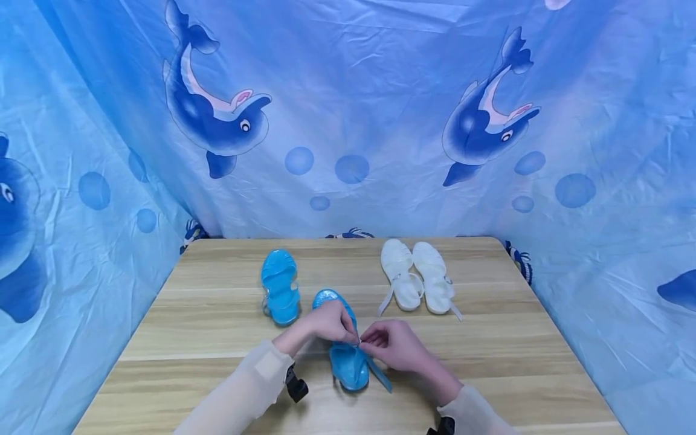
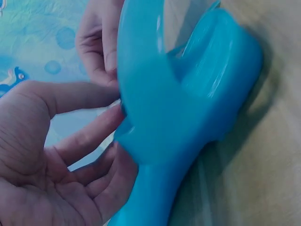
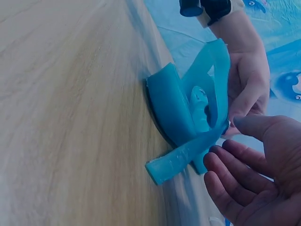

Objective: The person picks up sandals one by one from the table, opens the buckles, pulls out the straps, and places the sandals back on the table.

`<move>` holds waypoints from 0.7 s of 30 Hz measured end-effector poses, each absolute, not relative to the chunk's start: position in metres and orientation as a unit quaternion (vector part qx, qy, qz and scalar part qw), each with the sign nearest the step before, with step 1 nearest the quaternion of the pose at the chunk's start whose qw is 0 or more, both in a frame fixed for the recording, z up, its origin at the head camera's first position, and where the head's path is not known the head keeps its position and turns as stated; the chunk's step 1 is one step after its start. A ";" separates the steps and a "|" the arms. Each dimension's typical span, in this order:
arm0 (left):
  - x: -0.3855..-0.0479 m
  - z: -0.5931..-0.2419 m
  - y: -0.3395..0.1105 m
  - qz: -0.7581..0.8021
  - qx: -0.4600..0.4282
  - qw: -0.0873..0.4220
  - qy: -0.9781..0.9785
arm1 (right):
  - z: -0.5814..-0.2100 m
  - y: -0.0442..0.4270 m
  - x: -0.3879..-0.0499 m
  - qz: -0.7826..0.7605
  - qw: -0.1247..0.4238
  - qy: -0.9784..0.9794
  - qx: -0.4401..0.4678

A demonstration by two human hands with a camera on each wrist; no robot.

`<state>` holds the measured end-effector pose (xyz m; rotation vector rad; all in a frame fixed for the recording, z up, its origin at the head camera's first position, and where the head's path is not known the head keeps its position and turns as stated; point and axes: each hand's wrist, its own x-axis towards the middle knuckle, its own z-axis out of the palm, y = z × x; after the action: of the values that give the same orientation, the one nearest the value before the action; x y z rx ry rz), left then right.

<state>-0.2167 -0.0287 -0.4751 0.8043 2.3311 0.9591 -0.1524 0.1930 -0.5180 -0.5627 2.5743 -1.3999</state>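
Note:
A blue jelly sandal [image 1: 350, 368] lies on the table between both hands, its heel toward me. My left hand [image 1: 333, 322] reaches over its middle and pinches the side of the sandal where the strap meets a small buckle. From the other side, my right hand [image 1: 399, 345] pinches at the same spot with thumb and forefinger. In the right wrist view the loose end of the ankle strap [image 3: 171, 165] sticks out past the buckle, and the right hand's other fingers [image 3: 225, 193] are loosely bent. Fingertips and strap partly hide the buckle.
Another blue sandal [image 1: 280, 287] lies to the left, farther back. Two white sandals [image 1: 395, 260] lie side by side at the back right, their straps loose. The wood-grain table [image 1: 179, 338] meets a blue dolphin-print cloth [image 1: 353, 109] behind and at both sides.

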 end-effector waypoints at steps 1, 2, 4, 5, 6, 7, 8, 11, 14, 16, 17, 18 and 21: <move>-0.218 -0.475 -0.029 0.350 0.292 0.255 0.853 | -0.519 0.192 -0.153 -0.469 0.079 0.859 -0.188; -0.220 -0.475 -0.029 0.350 0.289 0.264 0.851 | -0.519 0.192 -0.153 -0.471 0.079 0.858 -0.189; -0.222 -0.475 -0.029 0.347 0.285 0.278 0.849 | -0.521 0.190 -0.154 -0.472 0.078 0.857 -0.189; -0.223 -0.475 -0.029 0.345 0.286 0.284 0.848 | -0.522 0.190 -0.154 -0.472 0.078 0.857 -0.189; -0.224 -0.474 -0.029 0.344 0.290 0.286 0.846 | -0.523 0.190 -0.155 -0.472 0.078 0.857 -0.190; -0.225 -0.474 -0.029 0.341 0.294 0.289 0.845 | -0.523 0.190 -0.155 -0.472 0.079 0.857 -0.189; -0.226 -0.474 -0.029 0.338 0.301 0.291 0.843 | -0.524 0.189 -0.155 -0.472 0.079 0.858 -0.188; -0.226 -0.473 -0.029 0.321 0.326 0.299 0.837 | -0.527 0.189 -0.155 -0.475 0.081 0.856 -0.187; -0.225 -0.473 -0.027 0.294 0.358 0.295 0.836 | -0.529 0.189 -0.155 -0.486 0.086 0.850 -0.184; -0.224 -0.475 -0.026 0.282 0.373 0.287 0.836 | -0.531 0.188 -0.155 -0.494 0.090 0.845 -0.182; -0.223 -0.476 -0.025 0.284 0.378 0.284 0.834 | -0.532 0.187 -0.155 -0.498 0.091 0.844 -0.181; -0.224 -0.478 -0.025 0.291 0.381 0.284 0.831 | -0.532 0.187 -0.155 -0.500 0.092 0.843 -0.178; -0.226 -0.485 -0.025 0.312 0.385 0.288 0.819 | -0.534 0.186 -0.156 -0.503 0.096 0.842 -0.170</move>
<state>-0.2262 -0.0249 -0.4847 1.0295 2.1879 0.8332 -0.1556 0.1863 -0.5339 -0.5032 2.4955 -1.4893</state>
